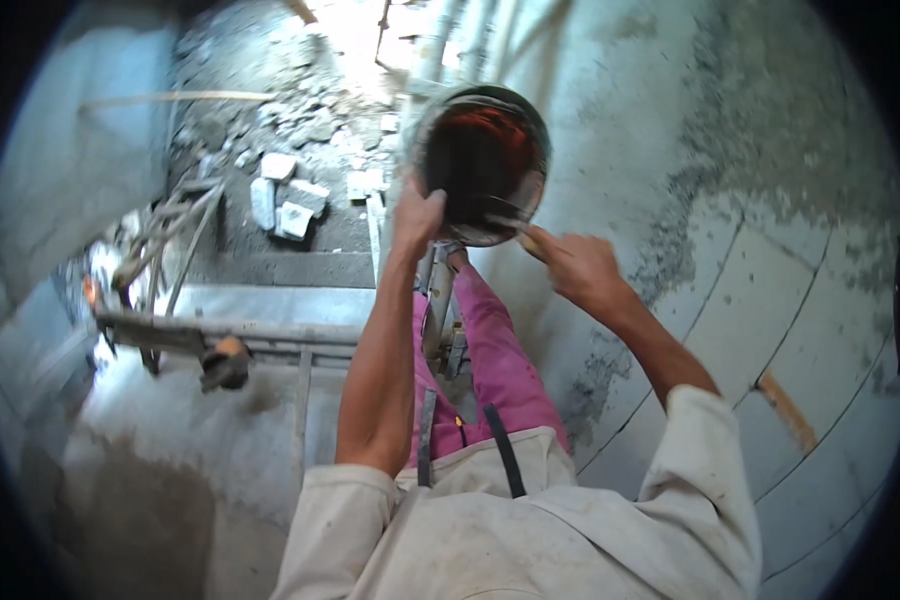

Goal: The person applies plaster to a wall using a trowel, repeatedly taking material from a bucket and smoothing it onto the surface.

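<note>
A dark round bucket (490, 125) with a reddish inner wall is tipped so that I look into its mouth. My left hand (420, 214) is closed on the near left part of its rim, thumb on top. My right hand (582, 268) is wrapped round the pale handle of a trowel (532, 243). The trowel's metal end reaches over the near right rim into the bucket. Shadow hides its blade and whatever lies at the bottom.
Light wall blocks (770, 290) stand to the right, beside rough grey plaster (710, 150). Metal scaffold bars (260, 333) cross at the left. Farther off lie rubble and several broken white blocks (292, 215). My pink-trousered legs (510, 350) are below the bucket.
</note>
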Motion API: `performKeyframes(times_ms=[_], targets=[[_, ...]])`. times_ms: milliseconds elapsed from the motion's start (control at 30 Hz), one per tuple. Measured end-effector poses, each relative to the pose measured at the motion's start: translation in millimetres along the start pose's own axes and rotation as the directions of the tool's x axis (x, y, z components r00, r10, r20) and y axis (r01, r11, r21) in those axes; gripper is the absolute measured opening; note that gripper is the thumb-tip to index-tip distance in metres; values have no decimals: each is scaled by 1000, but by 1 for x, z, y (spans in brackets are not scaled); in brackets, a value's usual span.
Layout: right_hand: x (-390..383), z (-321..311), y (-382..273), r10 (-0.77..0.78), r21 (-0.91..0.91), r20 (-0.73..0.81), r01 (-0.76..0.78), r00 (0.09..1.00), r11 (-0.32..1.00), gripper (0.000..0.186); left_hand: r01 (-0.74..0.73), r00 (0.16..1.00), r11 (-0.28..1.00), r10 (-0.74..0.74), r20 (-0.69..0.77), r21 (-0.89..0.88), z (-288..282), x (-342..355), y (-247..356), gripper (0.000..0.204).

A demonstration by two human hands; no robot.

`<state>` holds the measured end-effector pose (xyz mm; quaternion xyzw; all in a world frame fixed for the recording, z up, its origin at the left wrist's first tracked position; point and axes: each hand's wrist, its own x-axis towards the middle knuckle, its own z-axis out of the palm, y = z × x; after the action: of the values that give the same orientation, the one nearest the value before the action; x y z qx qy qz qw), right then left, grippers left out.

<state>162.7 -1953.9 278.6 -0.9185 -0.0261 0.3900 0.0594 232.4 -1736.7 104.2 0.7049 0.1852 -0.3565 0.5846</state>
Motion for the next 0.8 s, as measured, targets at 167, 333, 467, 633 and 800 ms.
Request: performKeyframes(times_ms=[167,333,467,633,800], targets=[[-95,-101,0,52,302,-317,49,947,952,67,11,945,999,7,-327,53,-23,-47,-5,61],[-165,-154,-28,80,322,-634,169,769,931,60,211,780,860,-434,-450,-464,-60,-131,-42,57],[-171,-129,-79,62,386,-762,375,645,843,63,56,628,628,-627,-462,-776,-102,-219,-92,54],[-121,-19,-159,-326,282,-196,371,925,885,37,-72,493,353,-800,-341,-933,-140,-331,-91,52],[-148,29,-196,-410,634,-123,390,904,668,45,-127,456,439,-771,-446,-889,-138,-451,-158,46]])
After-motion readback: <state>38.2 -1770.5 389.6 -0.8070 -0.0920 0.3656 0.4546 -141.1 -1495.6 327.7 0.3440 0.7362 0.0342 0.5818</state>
